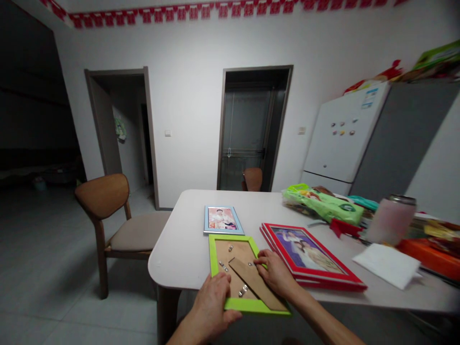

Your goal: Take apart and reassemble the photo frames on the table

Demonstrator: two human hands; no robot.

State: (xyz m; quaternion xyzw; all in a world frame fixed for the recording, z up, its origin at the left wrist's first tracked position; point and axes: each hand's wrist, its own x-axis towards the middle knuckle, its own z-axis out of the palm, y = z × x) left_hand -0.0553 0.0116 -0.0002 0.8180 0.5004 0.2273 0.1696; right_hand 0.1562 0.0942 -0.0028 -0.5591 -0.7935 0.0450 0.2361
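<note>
A lime-green picture frame (237, 304) lies back side up at the table's front edge. Its brown backing board (223, 246) carries several small metal clips, and a brown stand leg (251, 282) slants across it. My left hand (214, 299) grips the lower left edge, fingers on the back and thumb along the bottom border. On the right border rests my right hand (273, 272), its fingers bent in beside a metal clip (250, 264); its palm side is hidden. Beyond the green frame lies a light-blue picture frame (206, 221), photo side up.
Red picture frames (345, 278) are stacked at right. Past them are a green plastic package (323, 203), a pink jar (390, 223), white tissue (386, 263) and an orange item (431, 258). A wooden chair (104, 196) stands left of the white table (172, 254); a fridge (339, 134) is behind.
</note>
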